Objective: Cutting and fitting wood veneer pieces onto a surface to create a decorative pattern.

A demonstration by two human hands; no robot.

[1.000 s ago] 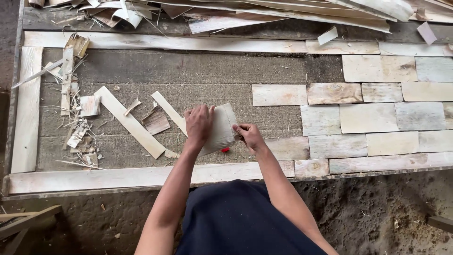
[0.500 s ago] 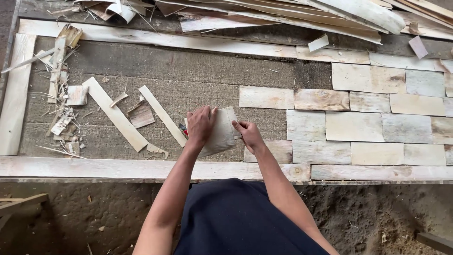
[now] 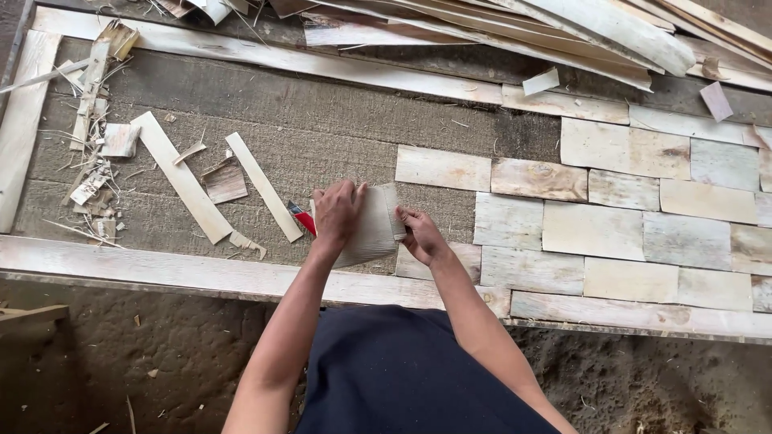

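My left hand lies flat over a thin pale veneer piece on the coarse brown mat, gripping its left part. My right hand pinches the same piece at its right edge. A red-handled cutter pokes out just left of my left hand, lying on the mat. To the right, several rectangular veneer pieces lie edge to edge in rows like tiles. The held piece sits at the left end of those rows.
A pale wooden frame borders the mat near and far. Loose strips and offcut scraps lie at the left. A heap of long veneer sheets lies across the top. Bare earth floor lies near me.
The view has shifted a little, so the mat appears further left. Both hands stay on the veneer piece; the red cutter now shows at its left instead of below it.
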